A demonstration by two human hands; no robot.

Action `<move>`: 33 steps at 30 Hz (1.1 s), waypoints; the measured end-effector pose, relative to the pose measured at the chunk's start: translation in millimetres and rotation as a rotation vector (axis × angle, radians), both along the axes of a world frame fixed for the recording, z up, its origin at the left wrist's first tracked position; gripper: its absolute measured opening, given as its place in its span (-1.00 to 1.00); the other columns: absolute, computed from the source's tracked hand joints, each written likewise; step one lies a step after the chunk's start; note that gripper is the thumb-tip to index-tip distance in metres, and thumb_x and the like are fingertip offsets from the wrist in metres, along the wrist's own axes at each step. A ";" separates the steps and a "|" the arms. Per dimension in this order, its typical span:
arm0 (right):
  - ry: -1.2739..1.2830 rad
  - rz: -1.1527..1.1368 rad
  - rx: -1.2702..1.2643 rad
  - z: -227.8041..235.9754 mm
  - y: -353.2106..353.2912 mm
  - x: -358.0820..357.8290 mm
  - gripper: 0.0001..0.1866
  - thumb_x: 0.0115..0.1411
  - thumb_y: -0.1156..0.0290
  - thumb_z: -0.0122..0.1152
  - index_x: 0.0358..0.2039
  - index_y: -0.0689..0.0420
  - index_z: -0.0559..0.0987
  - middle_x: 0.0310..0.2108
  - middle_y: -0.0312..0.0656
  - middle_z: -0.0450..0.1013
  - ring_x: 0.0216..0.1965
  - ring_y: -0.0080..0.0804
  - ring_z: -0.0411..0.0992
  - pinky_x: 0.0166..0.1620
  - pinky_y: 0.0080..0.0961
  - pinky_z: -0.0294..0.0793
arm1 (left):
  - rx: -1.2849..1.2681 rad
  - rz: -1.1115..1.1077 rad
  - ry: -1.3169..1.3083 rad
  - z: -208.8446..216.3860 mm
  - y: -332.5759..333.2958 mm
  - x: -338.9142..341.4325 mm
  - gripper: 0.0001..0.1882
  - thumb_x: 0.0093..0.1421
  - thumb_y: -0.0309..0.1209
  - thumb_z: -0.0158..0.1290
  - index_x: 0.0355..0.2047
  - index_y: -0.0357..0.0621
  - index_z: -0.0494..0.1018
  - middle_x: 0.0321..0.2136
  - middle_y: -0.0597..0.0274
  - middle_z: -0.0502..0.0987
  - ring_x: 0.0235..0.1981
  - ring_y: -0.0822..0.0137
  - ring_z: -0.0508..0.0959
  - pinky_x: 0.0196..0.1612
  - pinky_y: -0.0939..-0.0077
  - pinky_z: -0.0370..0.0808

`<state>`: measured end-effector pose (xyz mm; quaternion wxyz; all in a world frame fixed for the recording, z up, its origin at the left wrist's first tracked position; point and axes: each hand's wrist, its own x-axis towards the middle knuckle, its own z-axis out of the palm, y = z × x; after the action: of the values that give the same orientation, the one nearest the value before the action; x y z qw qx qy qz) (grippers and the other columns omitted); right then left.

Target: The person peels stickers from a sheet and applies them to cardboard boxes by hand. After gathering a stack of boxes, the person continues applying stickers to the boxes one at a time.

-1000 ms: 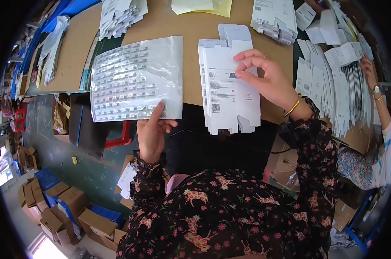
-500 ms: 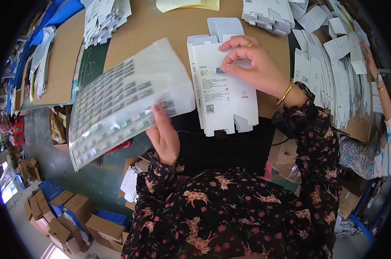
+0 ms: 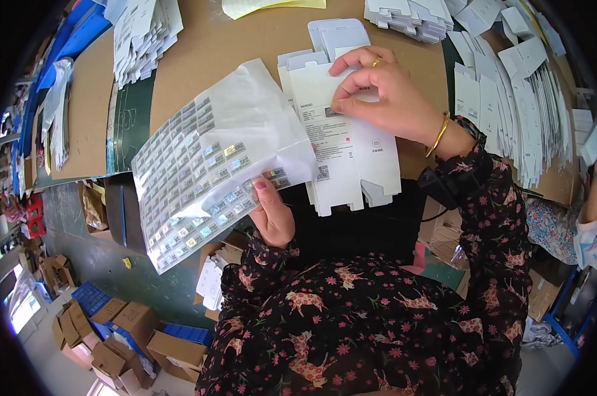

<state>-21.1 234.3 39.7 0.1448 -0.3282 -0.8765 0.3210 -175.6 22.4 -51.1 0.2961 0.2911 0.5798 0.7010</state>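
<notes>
My left hand (image 3: pixel 274 214) grips a sheet of stickers (image 3: pixel 193 171) by its right part, thumb on top and fingers underneath. Rows of small shiny dark labels cover most of it; its upper right part is bare backing. In front of me lies a small stack of flat white cartons (image 3: pixel 354 158) with printed text. My right hand (image 3: pixel 384 92) rests over the top carton, thumb and forefinger pinched together at a small dark sticker (image 3: pixel 331 112) on the carton's face. The fingertips partly cover that spot, so whether the sticker is fully flat is hidden.
More flat white cartons are piled at the far left (image 3: pixel 143 39), far middle (image 3: pixel 410 16) and right (image 3: pixel 526 112). Yellow paper (image 3: pixel 272 5) lies at the table's far side. Brown boxes (image 3: pixel 124 323) stand on the floor at lower left. Another person's arm (image 3: pixel 592 191) shows at the right edge.
The sticker sheet has turned its face more into view and shifted right with my left hand. My right hand stays at the same spot on the carton. The other person's arm has lowered.
</notes>
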 end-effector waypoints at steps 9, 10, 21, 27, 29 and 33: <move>0.017 0.004 -0.058 -1.2 2.0 -1.6 -0.93 0.11 0.39 0.43 -0.39 0.07 0.74 0.08 -0.37 0.44 0.31 -0.20 0.11 0.26 -0.27 0.33 | 0.071 -0.035 -0.006 -1.5 5.1 -1.7 -0.49 0.53 -0.27 -0.28 0.30 -0.46 0.19 0.23 -0.10 0.34 0.21 0.12 0.37 0.30 0.25 0.24; 0.019 0.000 -0.069 -1.1 1.9 -2.2 -0.93 0.10 0.39 0.44 -0.39 0.07 0.74 0.08 -0.37 0.44 0.30 -0.20 0.11 0.26 -0.27 0.35 | 0.061 -0.037 0.003 -1.3 4.1 -2.1 -0.48 0.53 -0.27 -0.28 0.30 -0.46 0.18 0.23 -0.10 0.33 0.22 0.12 0.36 0.31 0.24 0.24; 0.007 0.006 -0.062 -0.3 3.0 -2.8 -0.93 0.10 0.40 0.44 -0.39 0.08 0.74 0.07 -0.35 0.44 0.30 -0.18 0.11 0.25 -0.30 0.40 | 0.086 -0.058 -0.038 4.6 6.8 -2.0 -0.40 0.53 -0.18 -0.23 0.36 -0.42 0.05 0.26 -0.15 0.29 0.26 0.04 0.35 0.34 0.12 0.23; 0.010 -0.001 -0.068 1.1 2.1 -3.7 -0.93 0.10 0.41 0.43 -0.39 0.08 0.74 0.05 -0.34 0.44 0.29 -0.18 0.12 0.26 -0.30 0.39 | 0.034 -0.012 0.024 -0.9 4.0 -1.2 -0.49 0.52 -0.29 -0.27 0.29 -0.48 0.20 0.21 -0.11 0.35 0.19 0.12 0.38 0.28 0.26 0.27; 0.013 -0.002 -0.069 0.3 1.9 -4.1 -0.94 0.10 0.41 0.43 -0.40 0.09 0.74 0.05 -0.35 0.44 0.29 -0.19 0.12 0.26 -0.31 0.39 | 0.032 -0.005 0.028 -2.9 3.1 -1.3 -0.50 0.52 -0.30 -0.27 0.28 -0.48 0.21 0.20 -0.11 0.36 0.19 0.12 0.39 0.27 0.27 0.28; 0.007 -0.008 -0.065 0.6 1.3 -4.7 -0.94 0.10 0.42 0.43 -0.40 0.09 0.74 0.05 -0.35 0.44 0.29 -0.19 0.12 0.27 -0.31 0.39 | 0.027 0.012 0.037 -3.8 1.8 -0.5 -0.51 0.52 -0.30 -0.27 0.26 -0.48 0.23 0.19 -0.12 0.37 0.17 0.13 0.40 0.26 0.27 0.28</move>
<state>-25.8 235.6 40.3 0.1386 -0.3349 -0.8638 0.3499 -176.1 24.3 -54.9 0.2773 0.3044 0.5775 0.7049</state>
